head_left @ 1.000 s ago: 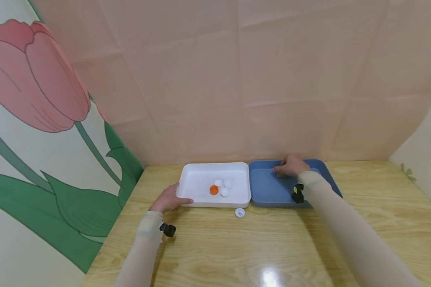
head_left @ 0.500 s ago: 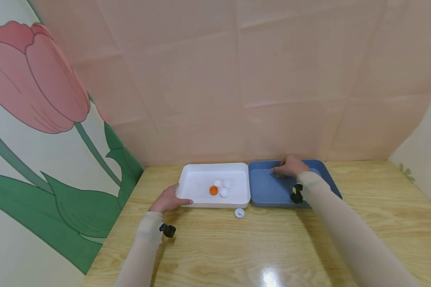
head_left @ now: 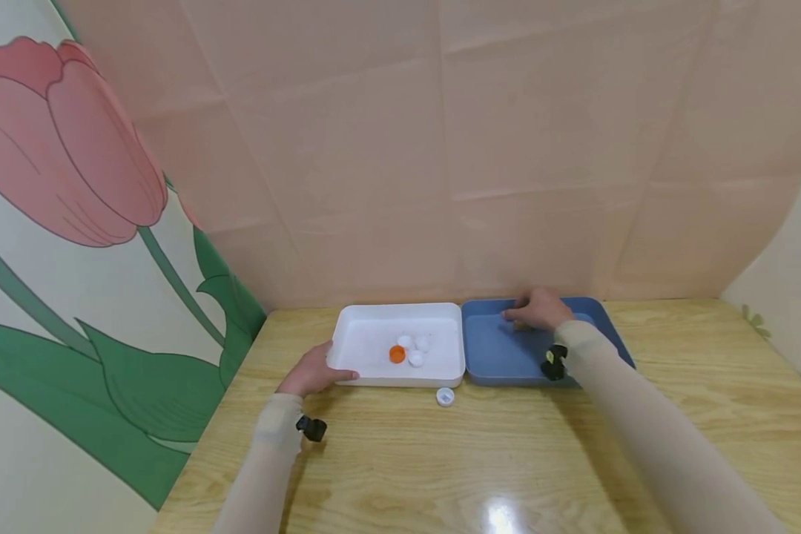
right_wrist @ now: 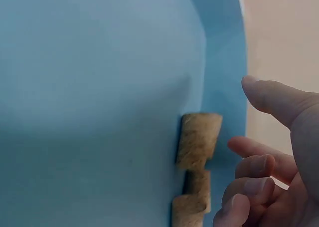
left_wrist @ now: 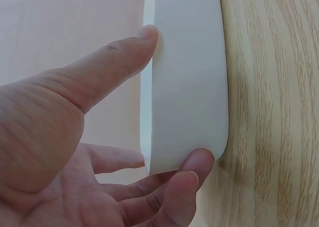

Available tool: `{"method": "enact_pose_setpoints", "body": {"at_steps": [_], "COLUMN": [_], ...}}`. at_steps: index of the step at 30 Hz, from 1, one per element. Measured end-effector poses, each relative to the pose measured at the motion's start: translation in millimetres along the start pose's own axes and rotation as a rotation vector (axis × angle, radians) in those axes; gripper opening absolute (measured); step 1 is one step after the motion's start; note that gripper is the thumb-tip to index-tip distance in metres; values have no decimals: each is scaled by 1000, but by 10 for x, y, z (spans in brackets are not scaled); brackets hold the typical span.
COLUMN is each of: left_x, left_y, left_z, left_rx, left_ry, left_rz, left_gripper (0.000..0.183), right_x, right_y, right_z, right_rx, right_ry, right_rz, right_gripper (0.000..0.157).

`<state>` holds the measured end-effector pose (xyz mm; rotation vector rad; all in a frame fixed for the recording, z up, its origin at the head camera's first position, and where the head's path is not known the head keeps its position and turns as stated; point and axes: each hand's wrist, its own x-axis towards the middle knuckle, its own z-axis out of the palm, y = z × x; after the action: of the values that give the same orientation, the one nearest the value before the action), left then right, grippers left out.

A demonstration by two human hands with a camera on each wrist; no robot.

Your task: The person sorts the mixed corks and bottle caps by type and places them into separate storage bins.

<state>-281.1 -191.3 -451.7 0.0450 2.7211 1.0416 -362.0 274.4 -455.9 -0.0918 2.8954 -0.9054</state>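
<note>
My left hand [head_left: 314, 371] holds the front left corner of a white tray [head_left: 374, 381]. In the left wrist view the thumb lies on the rim of the long side, and the fingers bend around the short end. Over the blue tray [head_left: 494, 352] hovers my right hand [head_left: 542, 310], its thumb and loosely bent fingers apart. Cork stoppers [right_wrist: 198, 142] lie along the blue tray's wall just beside those fingertips, and nothing shows between thumb and fingers. From the head view the right hand mostly hides the corks.
Inside the white tray lie an orange bottle cap [head_left: 397, 354] and several white caps [head_left: 417, 358]. Another white cap [head_left: 445, 397] sits on the wooden table [head_left: 387, 460] in front of the trays. Behind them rises a pink covered wall [head_left: 374, 185]. Both trays stand side by side.
The right hand has shifted very slightly to the left within the blue tray. My left hand and the caps have stayed where they were.
</note>
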Motion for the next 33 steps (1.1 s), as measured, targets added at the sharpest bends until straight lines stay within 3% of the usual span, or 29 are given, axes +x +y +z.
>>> {"method": "enact_pose_setpoints", "body": {"at_steps": [5, 9, 18, 26, 33], "left_x": [-9, -8, -24, -26, -29], "left_y": [-3, -3, 36, 45, 50], "left_z": [2, -3, -33, -36, -30], "left_rx": [-2, 3, 0, 7, 10], "left_ry": [-1, -2, -1, 1, 0], "left_rz": [-5, -16, -13, -36, -22], "left_gripper": [92, 94, 93, 94, 93], "right_x": [-148, -333, -853, -1253, -1380], "right_y": [-105, -239, -595, -805, -864], "right_z": [14, 30, 74, 331, 643], "right_rx": [74, 111, 101, 38, 38], "right_ry": [50, 73, 23, 33, 1], "right_rz": [-94, -161, -192, -283, -291], "right_gripper": [59, 59, 59, 47, 40]}}
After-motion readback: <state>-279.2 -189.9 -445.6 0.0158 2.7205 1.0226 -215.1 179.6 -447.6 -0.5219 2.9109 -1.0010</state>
